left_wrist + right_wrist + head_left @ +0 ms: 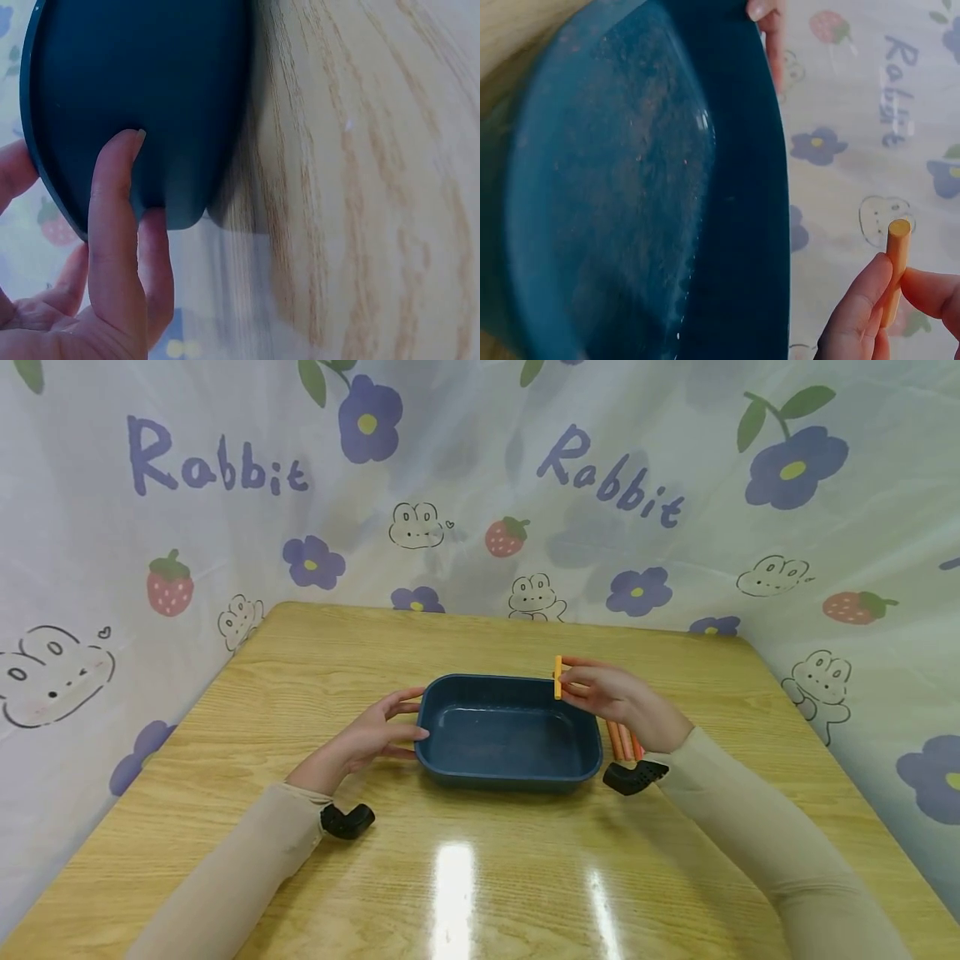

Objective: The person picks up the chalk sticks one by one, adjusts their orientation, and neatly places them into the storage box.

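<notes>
Stick (558, 683), right of centre, is narrowly pinched in my right hand (613, 692), so I'd best steer it without knocking the tray (506, 739) my left hand (373, 732) grips.

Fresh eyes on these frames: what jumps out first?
Probably the dark blue bin mid-table, its left end gripped by the left hand. Then the small yellow-orange stick pinched in the right hand near the bin's right end. Behind the table, the "Rabbit" backdrop with purple flowers and strawberries also draws the eye.
</notes>
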A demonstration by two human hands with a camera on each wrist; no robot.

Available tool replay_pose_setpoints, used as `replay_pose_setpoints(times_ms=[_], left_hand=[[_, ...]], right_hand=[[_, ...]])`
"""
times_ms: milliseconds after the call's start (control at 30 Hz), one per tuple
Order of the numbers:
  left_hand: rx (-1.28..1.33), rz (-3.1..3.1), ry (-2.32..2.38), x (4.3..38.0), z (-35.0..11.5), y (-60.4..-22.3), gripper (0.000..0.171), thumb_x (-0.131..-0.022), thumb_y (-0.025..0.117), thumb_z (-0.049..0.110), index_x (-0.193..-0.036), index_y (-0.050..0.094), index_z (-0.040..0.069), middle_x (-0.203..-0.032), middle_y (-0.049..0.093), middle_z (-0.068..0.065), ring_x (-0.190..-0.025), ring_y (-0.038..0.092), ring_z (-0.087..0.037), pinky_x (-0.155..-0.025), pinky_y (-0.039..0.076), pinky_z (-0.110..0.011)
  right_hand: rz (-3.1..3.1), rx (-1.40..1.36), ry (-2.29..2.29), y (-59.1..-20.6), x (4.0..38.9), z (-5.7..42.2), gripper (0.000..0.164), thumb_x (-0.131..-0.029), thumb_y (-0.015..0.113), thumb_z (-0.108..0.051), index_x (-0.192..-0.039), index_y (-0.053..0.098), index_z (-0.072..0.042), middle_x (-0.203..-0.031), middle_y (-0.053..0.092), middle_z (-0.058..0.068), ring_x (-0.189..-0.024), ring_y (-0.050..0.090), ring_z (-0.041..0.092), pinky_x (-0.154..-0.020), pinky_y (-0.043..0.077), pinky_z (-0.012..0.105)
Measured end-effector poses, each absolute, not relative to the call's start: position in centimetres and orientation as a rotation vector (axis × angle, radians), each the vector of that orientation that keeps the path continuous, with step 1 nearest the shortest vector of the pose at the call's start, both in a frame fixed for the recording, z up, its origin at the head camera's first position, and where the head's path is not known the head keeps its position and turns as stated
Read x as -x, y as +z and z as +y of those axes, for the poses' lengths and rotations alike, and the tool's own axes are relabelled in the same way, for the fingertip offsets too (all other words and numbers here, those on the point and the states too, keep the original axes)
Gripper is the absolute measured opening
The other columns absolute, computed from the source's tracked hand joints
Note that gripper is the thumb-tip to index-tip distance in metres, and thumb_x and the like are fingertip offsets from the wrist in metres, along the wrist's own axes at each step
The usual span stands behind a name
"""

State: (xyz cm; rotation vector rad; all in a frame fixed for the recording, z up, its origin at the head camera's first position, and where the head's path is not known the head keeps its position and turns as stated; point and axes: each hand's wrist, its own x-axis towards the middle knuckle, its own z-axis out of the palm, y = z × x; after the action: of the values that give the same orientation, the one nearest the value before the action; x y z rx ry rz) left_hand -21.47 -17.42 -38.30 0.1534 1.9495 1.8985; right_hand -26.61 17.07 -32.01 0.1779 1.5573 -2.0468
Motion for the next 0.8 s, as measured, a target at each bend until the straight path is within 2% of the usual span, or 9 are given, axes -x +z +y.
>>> replay_pose_setpoints(times_ms=[233, 433, 667, 800], left_hand=[[-0.137, 1.952, 1.898, 21.6, -17.1, -38.3, 0.075, -0.084, 0.066, 0.002, -0.147, 0.026, 0.014, -0.142, 0.028, -0.02, -0.101, 0.059, -0.033, -0.077, 0.052, -0.047], [-0.153, 1.941, 1.898, 21.5, -17.1, -38.3, 0.076, -0.084, 0.066, 0.003, -0.147, 0.024, 0.012, -0.143, 0.026, -0.022, -0.102, 0.058, -0.034, -0.077, 0.053, -0.046], [-0.142, 1.944, 1.894, 21.4, -17.3, -38.2, 0.075, -0.085, 0.065, 0.002, -0.147, 0.024, 0.013, -0.143, 0.027, -0.02, -0.102, 0.059, -0.033, -0.078, 0.052, -0.047], [-0.154, 1.946, 1.893, 21.5, -17.4, -38.3, 0.075, -0.086, 0.065, 0.003, -0.147, 0.024, 0.013, -0.144, 0.027, -0.02, -0.104, 0.058, -0.035, -0.079, 0.052, -0.048]], right_hand=[[1.573, -0.177, -2.009, -31.8, 27.1, 15.5, 0.058, -0.096, 0.042, 0.003, -0.148, 0.02, -0.009, -0.117, 0.039, 0.006, -0.093, 0.047, 0.018, -0.079, 0.049, 0.024], [1.602, -0.173, -1.967, -31.8, 27.4, 13.7, 0.057, -0.095, 0.044, 0.004, -0.147, 0.024, -0.007, -0.115, 0.04, 0.009, -0.096, 0.047, 0.02, -0.082, 0.049, 0.025], [1.545, -0.217, -1.953, -31.8, 27.8, 11.6, 0.052, -0.094, 0.046, 0.006, -0.143, 0.031, -0.003, -0.11, 0.043, 0.01, -0.092, 0.048, 0.02, -0.074, 0.05, 0.024], [1.5, -0.26, -1.942, -31.9, 28.0, 10.3, 0.05, -0.093, 0.047, 0.006, -0.141, 0.034, -0.003, -0.11, 0.045, 0.011, -0.092, 0.048, 0.02, -0.076, 0.051, 0.025]])
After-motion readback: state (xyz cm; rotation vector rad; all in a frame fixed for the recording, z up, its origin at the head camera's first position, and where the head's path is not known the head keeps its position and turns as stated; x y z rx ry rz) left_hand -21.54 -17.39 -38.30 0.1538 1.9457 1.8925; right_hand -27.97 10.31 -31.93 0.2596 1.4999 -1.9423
